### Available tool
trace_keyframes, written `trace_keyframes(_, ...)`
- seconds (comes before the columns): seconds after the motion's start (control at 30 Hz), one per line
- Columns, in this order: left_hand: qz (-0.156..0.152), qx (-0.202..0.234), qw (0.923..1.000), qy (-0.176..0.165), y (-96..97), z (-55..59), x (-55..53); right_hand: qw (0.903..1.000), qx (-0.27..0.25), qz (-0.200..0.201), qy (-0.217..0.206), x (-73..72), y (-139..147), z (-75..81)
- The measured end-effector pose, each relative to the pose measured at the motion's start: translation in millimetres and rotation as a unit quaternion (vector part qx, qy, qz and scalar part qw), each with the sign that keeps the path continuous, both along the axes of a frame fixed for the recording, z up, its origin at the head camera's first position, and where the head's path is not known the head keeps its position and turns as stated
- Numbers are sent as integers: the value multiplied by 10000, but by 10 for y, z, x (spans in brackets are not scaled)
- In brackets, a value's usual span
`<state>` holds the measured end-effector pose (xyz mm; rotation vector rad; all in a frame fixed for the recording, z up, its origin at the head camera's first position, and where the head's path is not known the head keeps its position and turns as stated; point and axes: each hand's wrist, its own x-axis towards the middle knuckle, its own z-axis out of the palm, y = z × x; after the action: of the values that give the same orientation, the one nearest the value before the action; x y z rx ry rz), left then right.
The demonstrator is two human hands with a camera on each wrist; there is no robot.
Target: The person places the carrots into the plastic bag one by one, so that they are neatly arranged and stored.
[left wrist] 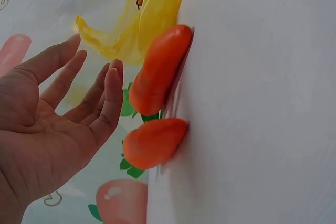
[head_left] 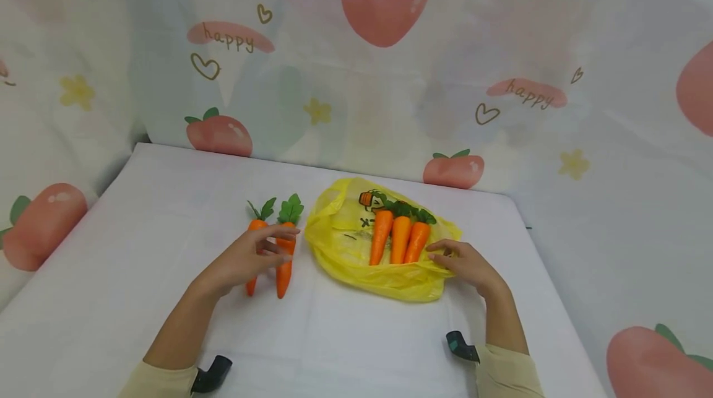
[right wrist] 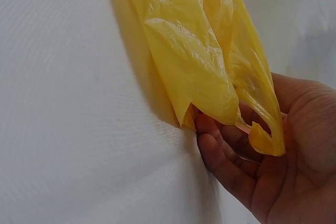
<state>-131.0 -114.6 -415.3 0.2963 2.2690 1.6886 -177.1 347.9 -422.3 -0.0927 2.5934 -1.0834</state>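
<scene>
A yellow plastic bag lies on the table with its mouth spread. Three carrots with green tops are in it, their lower tips hidden behind its near edge. At the bag's right end, my right hand holds the edge by a handle loop, fingers curled about the thin plastic in the right wrist view. To the left, two more carrots lie side by side on the table. Over them hovers my left hand, fingers loosely bent and apart from the carrots in the left wrist view.
A white cloth covers the table. Behind and beside it hangs a printed curtain with fruit and hearts. A dark curved piece sticks out at the left sleeve, and a similar piece at the right one.
</scene>
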Motion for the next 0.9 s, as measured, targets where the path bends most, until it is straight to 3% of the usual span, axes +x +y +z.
trace_keyframes(0.1, 79, 15, 10000, 5, -64, 6, 0, 10000, -28, -8, -1, -4, 2, -16)
trace_keyframes(0.33, 412, -426, 9982, 55, -214, 40, 6, 10000, 17, -37, -17, -43, 26, -73)
trace_keyframes(0.67, 815, -653, 9945, 20, -387, -32, -18, 10000, -49, 30, -1, -12, -8, -31)
trace_keyframes(0.9, 957, -551, 9938, -104, -435, -28, -33, 10000, 40, -48, -27, -35, 12, -40)
